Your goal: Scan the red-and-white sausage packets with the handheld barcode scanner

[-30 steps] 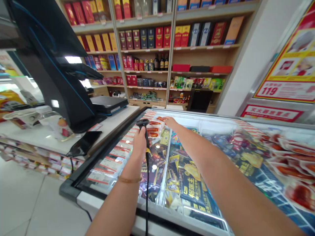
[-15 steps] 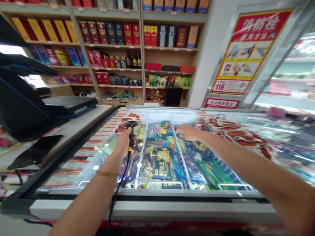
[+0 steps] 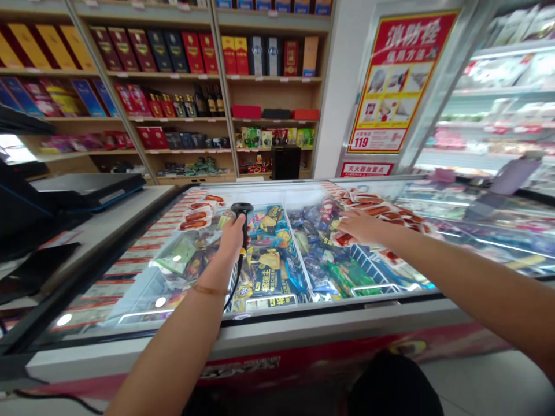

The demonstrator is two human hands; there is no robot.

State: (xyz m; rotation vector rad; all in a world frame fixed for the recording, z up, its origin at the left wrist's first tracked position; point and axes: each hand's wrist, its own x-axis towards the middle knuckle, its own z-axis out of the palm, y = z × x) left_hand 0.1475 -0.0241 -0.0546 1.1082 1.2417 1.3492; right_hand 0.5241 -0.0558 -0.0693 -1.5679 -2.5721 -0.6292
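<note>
In the head view my left hand (image 3: 232,236) is wrapped round the handle of a black barcode scanner (image 3: 241,209), held upright above the chest freezer's glass. Its black cord (image 3: 236,276) hangs down past my wrist. My right hand (image 3: 356,226) reaches out over the right part of the glass, fingers stretched and palm down, with nothing seen in it. Whether it touches the glass I cannot tell. Sausage pictures (image 3: 381,208) show around its fingertips. Below the glass, wire baskets hold packaged ice creams (image 3: 269,268), among them black-and-yellow and green (image 3: 353,277) packs.
The chest freezer's front rim (image 3: 303,315) runs across in front of me. On the left a counter holds a flat scale (image 3: 93,190) and a dark screen. Shelves of boxed bottles (image 3: 167,49) stand behind. A red-and-yellow poster (image 3: 401,81) hangs beside a chiller (image 3: 503,110).
The view has swung right and slightly downward. My right hand has shifted right across the freezer, over the sausage pictures. My left hand keeps its hold on the barcode scanner.
</note>
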